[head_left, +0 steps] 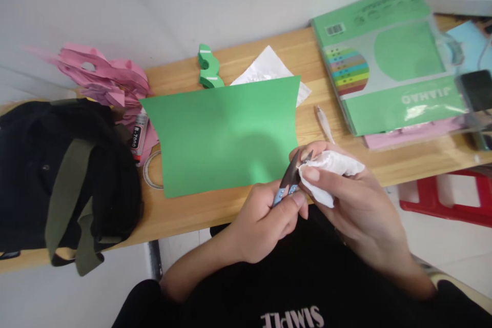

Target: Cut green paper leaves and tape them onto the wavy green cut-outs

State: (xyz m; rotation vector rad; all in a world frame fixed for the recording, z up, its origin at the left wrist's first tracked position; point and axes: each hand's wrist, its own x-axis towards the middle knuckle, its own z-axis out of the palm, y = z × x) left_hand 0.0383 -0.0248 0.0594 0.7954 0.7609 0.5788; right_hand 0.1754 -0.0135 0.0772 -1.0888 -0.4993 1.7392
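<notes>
My left hand [271, 220] is closed around the blue grip of a pair of small thread snips [291, 174]. Their dark blades point up and away from me, the tips a little apart. In my right hand [357, 205] is a crumpled white tissue [330, 166], pinched under the thumb with its edge against the blades. Both hands meet above the front edge of the table, just right of a large green paper sheet [226, 138] with curved short sides.
On the wooden table [192, 215], a black bag [34, 174], pink paper pieces [111, 72], a glue tube [139, 136] and a tape roll [149, 171] lie left. Behind are green cut-outs [209, 66] and white paper [265, 66]; right, a pen [325, 123] and green paper pack [407, 51].
</notes>
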